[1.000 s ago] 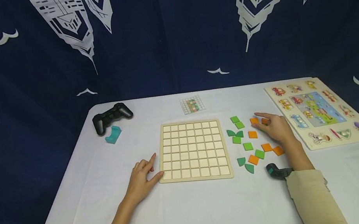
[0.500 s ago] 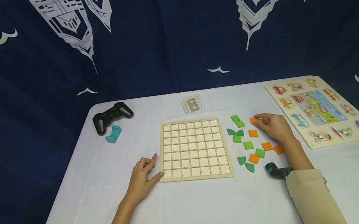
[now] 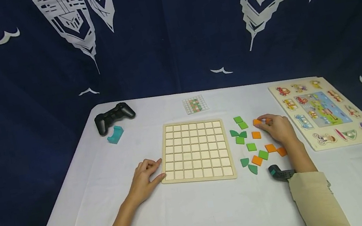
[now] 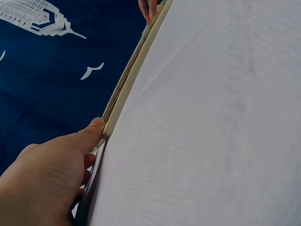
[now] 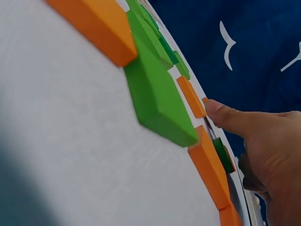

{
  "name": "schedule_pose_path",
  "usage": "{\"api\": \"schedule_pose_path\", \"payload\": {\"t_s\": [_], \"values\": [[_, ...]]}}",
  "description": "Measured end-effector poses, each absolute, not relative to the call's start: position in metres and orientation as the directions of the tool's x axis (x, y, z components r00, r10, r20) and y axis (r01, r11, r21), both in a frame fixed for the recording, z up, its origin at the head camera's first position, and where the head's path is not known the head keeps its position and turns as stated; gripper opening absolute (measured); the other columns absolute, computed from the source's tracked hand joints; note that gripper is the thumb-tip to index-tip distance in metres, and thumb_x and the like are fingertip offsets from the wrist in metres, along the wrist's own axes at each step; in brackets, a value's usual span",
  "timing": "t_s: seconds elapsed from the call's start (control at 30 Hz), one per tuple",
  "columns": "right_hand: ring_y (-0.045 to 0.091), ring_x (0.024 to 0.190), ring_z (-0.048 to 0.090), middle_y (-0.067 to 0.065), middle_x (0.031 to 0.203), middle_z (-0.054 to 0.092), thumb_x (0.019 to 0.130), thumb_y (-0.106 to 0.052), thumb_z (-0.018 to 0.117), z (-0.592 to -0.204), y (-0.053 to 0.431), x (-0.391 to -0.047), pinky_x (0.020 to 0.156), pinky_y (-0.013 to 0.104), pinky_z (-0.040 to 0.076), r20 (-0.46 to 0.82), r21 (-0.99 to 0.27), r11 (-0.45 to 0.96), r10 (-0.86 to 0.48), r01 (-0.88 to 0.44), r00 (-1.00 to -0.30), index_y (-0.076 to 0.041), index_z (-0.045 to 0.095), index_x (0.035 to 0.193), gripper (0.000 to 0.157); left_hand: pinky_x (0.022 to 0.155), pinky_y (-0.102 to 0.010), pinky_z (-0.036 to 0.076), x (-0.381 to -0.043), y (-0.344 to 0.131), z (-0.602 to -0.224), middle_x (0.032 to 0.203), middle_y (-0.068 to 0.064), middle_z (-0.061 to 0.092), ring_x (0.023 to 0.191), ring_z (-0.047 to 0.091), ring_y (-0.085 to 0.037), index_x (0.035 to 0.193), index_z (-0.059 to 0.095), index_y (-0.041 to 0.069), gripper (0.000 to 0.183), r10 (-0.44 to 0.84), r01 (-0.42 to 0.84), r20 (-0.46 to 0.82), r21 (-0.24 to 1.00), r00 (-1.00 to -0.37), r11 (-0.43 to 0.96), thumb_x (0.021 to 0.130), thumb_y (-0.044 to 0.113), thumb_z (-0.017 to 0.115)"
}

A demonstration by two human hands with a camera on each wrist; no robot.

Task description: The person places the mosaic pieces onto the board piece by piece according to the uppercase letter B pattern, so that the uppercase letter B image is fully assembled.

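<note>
My left hand (image 3: 143, 181) lies at the near left corner of a wooden grid board (image 3: 199, 180), its thumb and index fingertips at the edge. In the left wrist view, the thumb (image 4: 91, 134) rests on the board's rim. On the other side, my right hand (image 3: 280, 128) pinches an orange square tile (image 3: 256, 121) between thumb and index finger. Another orange tile (image 3: 268, 120) shows partly under that hand. Around it lie loose tiles: an orange square (image 3: 256, 135), a light green square (image 3: 251, 147) and a dark green quarter-round piece (image 3: 253, 169).
Behind the board lies a small pattern card (image 3: 195, 105). A picture puzzle board (image 3: 328, 112) occupies the right side of the table. At the far left are a black game controller (image 3: 114, 118) and a teal curved piece (image 3: 115, 134).
My right index finger and thumb have closed together on the orange tile. The left index finger has come down to the board's left edge.
</note>
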State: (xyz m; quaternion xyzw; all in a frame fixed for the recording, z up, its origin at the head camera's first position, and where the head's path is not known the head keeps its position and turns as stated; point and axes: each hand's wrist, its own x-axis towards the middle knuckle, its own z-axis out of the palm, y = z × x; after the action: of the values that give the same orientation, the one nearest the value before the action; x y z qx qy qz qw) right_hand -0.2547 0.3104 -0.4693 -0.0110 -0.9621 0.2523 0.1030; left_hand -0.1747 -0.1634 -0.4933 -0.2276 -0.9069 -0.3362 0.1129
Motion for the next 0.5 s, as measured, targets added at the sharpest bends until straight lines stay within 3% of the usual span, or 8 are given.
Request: {"api": "schedule_pose_path", "payload": {"t_s": [0.3, 0.5], "values": [[0.019, 0.047, 0.030, 0.002, 0.050, 0.031, 0.083, -0.040, 0.067, -0.456, 0.300, -0.251, 0.042, 0.029, 0.025, 0.239, -0.500, 0.863, 0.063, -0.067, -0.969, -0.008, 0.066, 0.108, 0.040, 0.074, -0.031, 0.038, -0.175, -0.164, -0.495, 0.102, 0.000, 0.051, 0.087, 0.040, -0.014, 0.123, 0.059, 0.003, 0.048, 0.342, 0.501, 0.371, 0.550, -0.864, 0.668, 0.082, 0.026, 0.071], [0.020, 0.051, 0.032, 0.002, 0.049, 0.034, 0.081, -0.034, 0.071, -0.443, 0.284, -0.249, 0.042, 0.030, 0.027, 0.272, -0.519, 0.849, 0.055, -0.098, -0.961, -0.010, 0.067, 0.107, 0.036, 0.088, -0.035, 0.045, -0.177, -0.165, -0.496, 0.117, -0.002, 0.053, 0.106, 0.049, -0.018, 0.121, 0.060, 0.001, 0.047, 0.355, 0.521, 0.382, 0.577, -0.853, 0.629, 0.082, 0.025, 0.071]]}}
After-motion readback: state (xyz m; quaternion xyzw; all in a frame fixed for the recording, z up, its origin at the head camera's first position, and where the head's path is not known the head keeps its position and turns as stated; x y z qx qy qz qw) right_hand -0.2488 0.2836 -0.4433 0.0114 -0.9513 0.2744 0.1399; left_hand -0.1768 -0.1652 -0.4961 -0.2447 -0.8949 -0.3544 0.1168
